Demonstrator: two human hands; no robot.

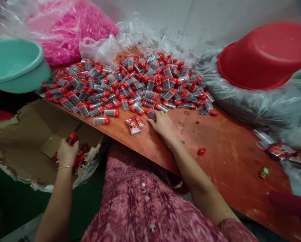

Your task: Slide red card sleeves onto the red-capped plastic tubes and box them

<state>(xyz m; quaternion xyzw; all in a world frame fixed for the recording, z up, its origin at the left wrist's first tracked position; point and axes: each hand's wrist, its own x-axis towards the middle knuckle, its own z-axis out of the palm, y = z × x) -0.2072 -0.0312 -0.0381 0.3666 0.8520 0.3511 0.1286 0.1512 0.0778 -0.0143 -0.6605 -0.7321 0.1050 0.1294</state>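
Note:
Down in the cardboard box, my left hand [67, 151] has its fingers closed round a small red piece [72, 137], above several other red pieces [81, 156]. On the brown table, my right hand [162, 123] grips a clear, red-capped container [150, 114] at the front edge of a large pile of similar containers [125, 84]. Two small red printed packets [133, 126] lie flat just left of my right hand. A loose red cap [201, 152] rests on the table, to the right of my right forearm.
The torn-edged cardboard box [21, 134] stands below the table [226, 158] at left. A teal basin [16, 67] and bag of pink pieces [72, 30] are at back left. An upturned red tub [266, 53] sits on a plastic bag [253, 104] at right.

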